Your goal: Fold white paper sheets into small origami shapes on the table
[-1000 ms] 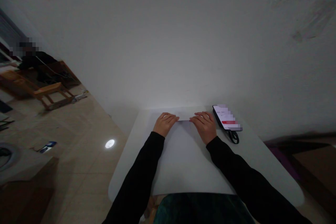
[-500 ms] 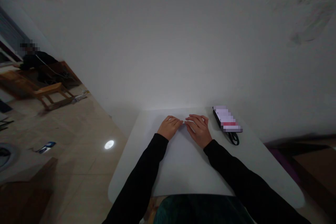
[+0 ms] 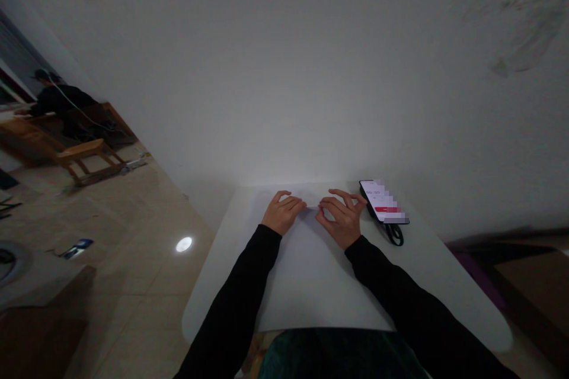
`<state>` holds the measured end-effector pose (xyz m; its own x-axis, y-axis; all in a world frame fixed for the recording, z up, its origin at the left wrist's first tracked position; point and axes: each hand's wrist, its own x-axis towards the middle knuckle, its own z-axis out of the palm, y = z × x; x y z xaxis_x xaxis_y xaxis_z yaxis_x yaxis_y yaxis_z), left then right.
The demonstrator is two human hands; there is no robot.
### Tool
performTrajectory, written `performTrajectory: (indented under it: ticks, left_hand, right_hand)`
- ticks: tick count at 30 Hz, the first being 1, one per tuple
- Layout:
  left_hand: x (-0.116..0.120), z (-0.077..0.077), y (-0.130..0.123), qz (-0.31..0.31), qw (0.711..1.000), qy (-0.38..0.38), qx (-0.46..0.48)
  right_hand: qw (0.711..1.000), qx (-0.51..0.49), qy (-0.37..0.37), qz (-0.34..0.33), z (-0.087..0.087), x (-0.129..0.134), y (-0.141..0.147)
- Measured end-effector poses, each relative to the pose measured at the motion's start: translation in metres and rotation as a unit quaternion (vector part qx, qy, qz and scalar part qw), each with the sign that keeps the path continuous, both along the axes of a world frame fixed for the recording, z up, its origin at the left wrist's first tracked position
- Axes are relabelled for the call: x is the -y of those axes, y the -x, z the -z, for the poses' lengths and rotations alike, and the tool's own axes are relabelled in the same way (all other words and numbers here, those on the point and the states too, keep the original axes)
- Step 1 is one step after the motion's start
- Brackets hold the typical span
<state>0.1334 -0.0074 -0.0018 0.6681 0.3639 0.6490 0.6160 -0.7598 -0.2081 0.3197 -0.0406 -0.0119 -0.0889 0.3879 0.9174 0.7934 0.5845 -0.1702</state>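
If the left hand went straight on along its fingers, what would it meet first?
Beyond the thin white piece at its fingertips, the left hand would probably meet the right hand across a small gap; depth is unclear.

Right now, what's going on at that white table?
A person's left hand and right hand are together at the far part of the white table, fingertips at a thin white edge, seemingly paper. A lit phone lies beyond the right hand, a dark cord beside it.

Both hands [image 3: 312, 214] pinch white paper [image 3: 312, 207] above the table [image 3: 329, 308] — a lit phone [image 3: 382, 201] beside the right.
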Motion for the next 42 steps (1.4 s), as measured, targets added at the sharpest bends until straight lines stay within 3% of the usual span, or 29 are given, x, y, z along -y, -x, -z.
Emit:
performTrajectory:
  ticks: [9, 14, 17, 21, 29, 42]
  left_hand:
    - [-0.012, -0.004, 0.039, -0.067, 0.995, -0.010, 0.068]
    - [-0.013, 0.002, 0.030, -0.027, 0.999, 0.002, 0.037]
    - [-0.012, 0.007, 0.023, -0.007, 1.000, 0.011, 0.022]
    - [-0.008, 0.008, 0.011, -0.007, 0.999, 0.015, 0.039]
    - [0.008, 0.006, -0.018, 0.028, 0.993, 0.001, 0.112]
    - [0.002, 0.006, -0.010, -0.023, 0.983, -0.028, 0.180]
  right_hand:
    - [0.990, -0.091, 0.011, 0.107, -0.002, -0.013, -0.025]
    - [0.999, 0.026, 0.042, -0.015, 0.000, -0.005, -0.012]
    - [0.996, 0.065, 0.040, -0.052, 0.009, -0.006, -0.006]
    - [0.994, 0.087, 0.036, -0.052, 0.016, -0.011, -0.009]
    - [0.995, 0.093, 0.019, -0.043, 0.011, -0.005, -0.005]
    - [0.995, 0.089, 0.016, -0.035, 0.008, -0.004, -0.001]
